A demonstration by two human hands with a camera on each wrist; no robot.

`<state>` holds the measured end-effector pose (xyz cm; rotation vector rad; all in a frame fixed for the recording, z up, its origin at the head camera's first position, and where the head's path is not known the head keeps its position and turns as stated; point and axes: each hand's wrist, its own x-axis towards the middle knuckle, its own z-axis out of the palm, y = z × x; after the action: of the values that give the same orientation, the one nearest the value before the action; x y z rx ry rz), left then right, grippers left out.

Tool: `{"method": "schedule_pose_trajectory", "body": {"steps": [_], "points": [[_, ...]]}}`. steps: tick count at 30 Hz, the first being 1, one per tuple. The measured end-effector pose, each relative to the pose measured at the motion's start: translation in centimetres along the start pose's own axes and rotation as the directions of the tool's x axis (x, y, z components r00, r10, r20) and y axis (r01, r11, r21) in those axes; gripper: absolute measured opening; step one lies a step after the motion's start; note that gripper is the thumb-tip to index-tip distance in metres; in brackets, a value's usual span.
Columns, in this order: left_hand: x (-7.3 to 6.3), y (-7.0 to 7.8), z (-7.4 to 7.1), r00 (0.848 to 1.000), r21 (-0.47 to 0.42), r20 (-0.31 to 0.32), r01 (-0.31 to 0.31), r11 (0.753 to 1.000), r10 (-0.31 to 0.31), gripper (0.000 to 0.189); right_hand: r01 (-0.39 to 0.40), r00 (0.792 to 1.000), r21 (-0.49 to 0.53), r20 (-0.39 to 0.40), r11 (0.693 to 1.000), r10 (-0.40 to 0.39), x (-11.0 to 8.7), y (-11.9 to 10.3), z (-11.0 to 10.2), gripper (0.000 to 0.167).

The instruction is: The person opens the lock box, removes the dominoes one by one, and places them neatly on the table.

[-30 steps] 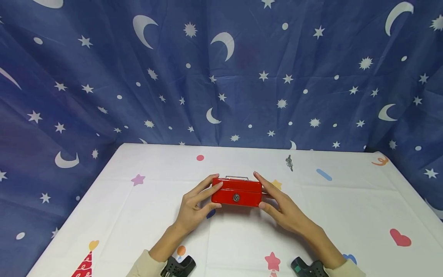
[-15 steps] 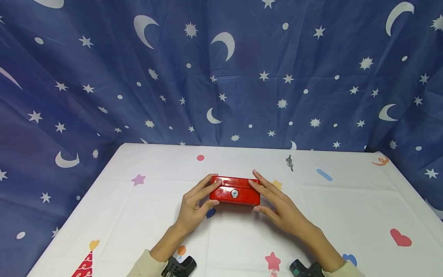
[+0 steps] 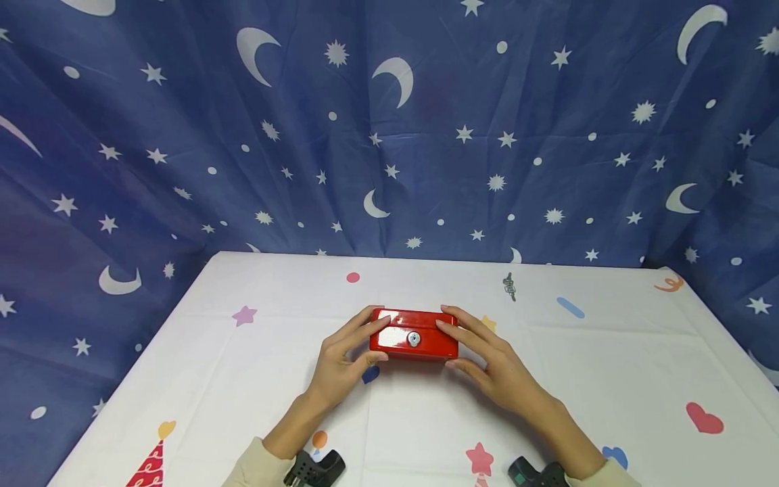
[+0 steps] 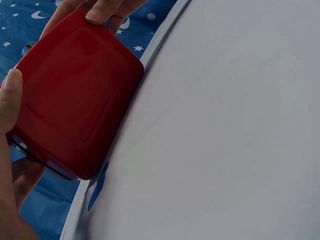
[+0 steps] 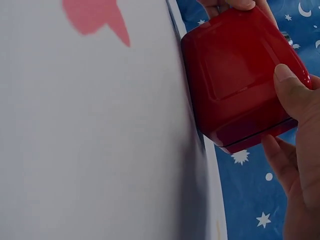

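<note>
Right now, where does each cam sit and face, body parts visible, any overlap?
Head: worn there, facing forward and down at the red box, table and curtain; left fingers, right fingers, forearms, sleeves show.
Left wrist: worn there, facing the box; left fingers at left edge, right fingers at top.
Right wrist: worn there, facing the box; right fingers at right edge, left fingers at top.
Wrist views share box, table, curtain.

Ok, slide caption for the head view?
Left hand and right hand hold a red lockbox by its ends over a white patterned tablecloth.

The closed, glossy red box (image 3: 398,336) tilts, its lock (image 3: 414,339) showing.
</note>
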<state>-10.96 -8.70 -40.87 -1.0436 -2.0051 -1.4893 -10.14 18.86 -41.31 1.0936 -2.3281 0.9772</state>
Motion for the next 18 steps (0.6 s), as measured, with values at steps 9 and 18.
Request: {"method": "schedule_pose_trajectory", "body": {"steps": [9, 18], "points": [[1.0, 0.2, 0.2, 1.0, 0.017, 0.018, 0.025, 1.0, -0.026, 0.054, -0.028, 0.999, 0.044, -0.023, 0.999, 0.029, 0.3, 0.7, -0.1, 0.076], [0.6, -1.9, 0.8, 0.998, 0.061, -0.001, 0.063, 0.996, -0.063, 0.053, -0.074, 0.996, 0.076, -0.038, 0.994, 0.077, 0.3, 1.5, 0.2, 0.071]]}}
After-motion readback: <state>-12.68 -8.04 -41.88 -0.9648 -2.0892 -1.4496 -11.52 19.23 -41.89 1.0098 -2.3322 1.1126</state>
